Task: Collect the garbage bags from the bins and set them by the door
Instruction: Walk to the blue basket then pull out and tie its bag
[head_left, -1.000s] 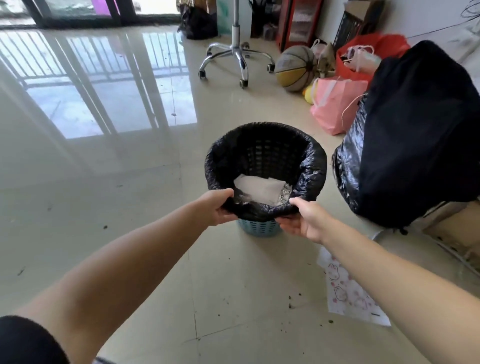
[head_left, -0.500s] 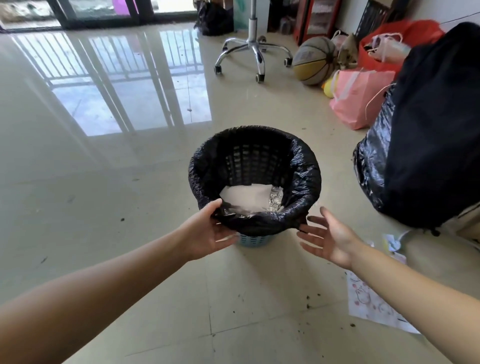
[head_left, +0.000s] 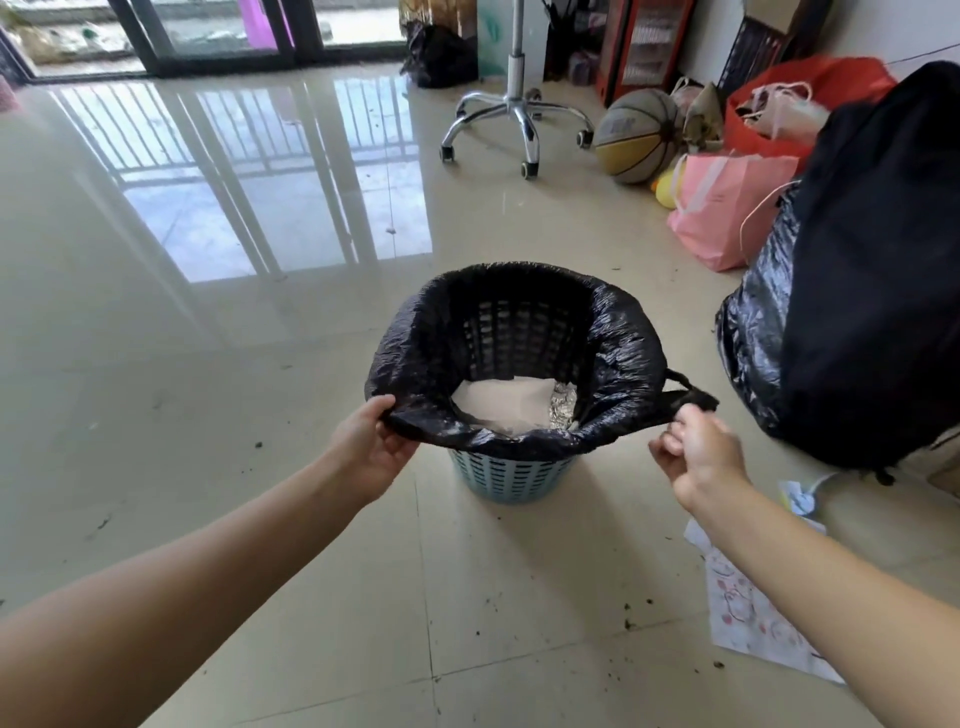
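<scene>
Since half a second ago the right hand, which hung open and apart from the bag, has come in and closed on the black garbage bag: it now pinches a handle loop drawn out from the rim at about 3 o'clock of the bin. The left hand has kept its place at roughly 8 o'clock, thumb over and fingers under the near edge of the bag, which is peeled up off the rim there.

The bag sits inside the pale blue bin, on the floor straight ahead of the person; its far edge, at 12 o'clock, is folded over the rim. Paper and a bit of foil lie at the bottom.

As to progress, the task looks barely begun for this bin: the rim is only partly freed, and lifting the bag out and carrying it to the door remain. A larger black bag stands at 3 o'clock, well apart.
</scene>
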